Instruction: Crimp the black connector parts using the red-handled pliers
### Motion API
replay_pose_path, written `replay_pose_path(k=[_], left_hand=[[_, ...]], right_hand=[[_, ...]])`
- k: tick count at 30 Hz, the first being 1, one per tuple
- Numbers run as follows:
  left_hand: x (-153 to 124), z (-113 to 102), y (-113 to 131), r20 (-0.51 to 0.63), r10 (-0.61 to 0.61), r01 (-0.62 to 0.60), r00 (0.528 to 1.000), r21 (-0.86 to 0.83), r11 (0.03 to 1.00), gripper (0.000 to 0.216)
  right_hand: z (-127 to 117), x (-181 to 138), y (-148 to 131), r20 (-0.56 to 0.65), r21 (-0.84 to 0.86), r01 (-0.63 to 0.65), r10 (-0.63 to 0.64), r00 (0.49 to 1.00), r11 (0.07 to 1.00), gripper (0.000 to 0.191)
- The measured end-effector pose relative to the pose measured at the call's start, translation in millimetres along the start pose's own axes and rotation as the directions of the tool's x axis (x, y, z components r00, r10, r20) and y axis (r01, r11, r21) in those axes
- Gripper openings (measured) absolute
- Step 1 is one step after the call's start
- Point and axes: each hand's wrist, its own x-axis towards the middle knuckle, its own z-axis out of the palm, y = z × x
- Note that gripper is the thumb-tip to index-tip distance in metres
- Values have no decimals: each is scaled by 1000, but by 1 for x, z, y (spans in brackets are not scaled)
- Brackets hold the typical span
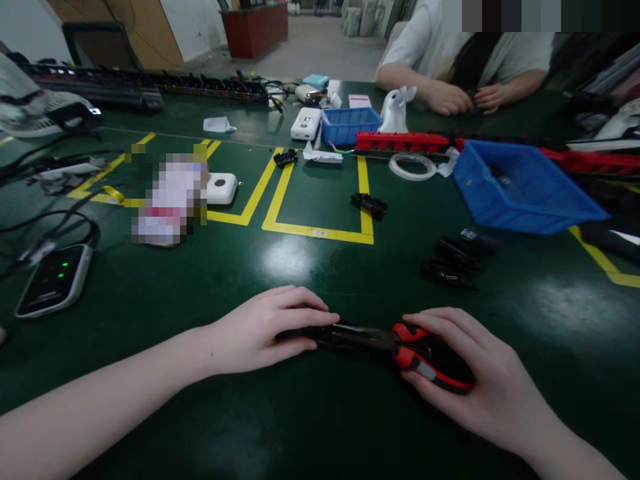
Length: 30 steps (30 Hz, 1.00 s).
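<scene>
My right hand [470, 373] is wrapped round the red and black handles of a pair of pliers [425, 357] lying low over the dark green table [300, 413]. The pliers' dark jaws [350, 333] point left and meet a small black part [295, 333] that my left hand [270, 330] pinches between thumb and fingers. Both hands rest near the table's front edge, close together.
Several black parts [455, 260] lie to the right, one more [369, 203] inside yellow tape lines. A big blue bin [520, 190], small blue bin [350, 125], tape roll [413, 165], white devices [220, 188] and a device with green lights [53, 280] stand around. A person [460, 73] sits opposite.
</scene>
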Motion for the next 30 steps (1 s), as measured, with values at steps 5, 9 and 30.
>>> replay_pose_path(k=[5,9,30], left_hand=[[2,-3,1,9,-57,57,998,-64,996,40],[2,-5,0,16,-58,59,998,-102,993,37],[-6,8,-1,-106,44,-36,993,80,996,18]], right_hand=[[-1,2,3,23,8,14,-14,1000,1000,51],[-1,0,4,13,9,16,-17,1000,1000,50],[8,2,-17,-28,-351,379,-414,910,856,55]])
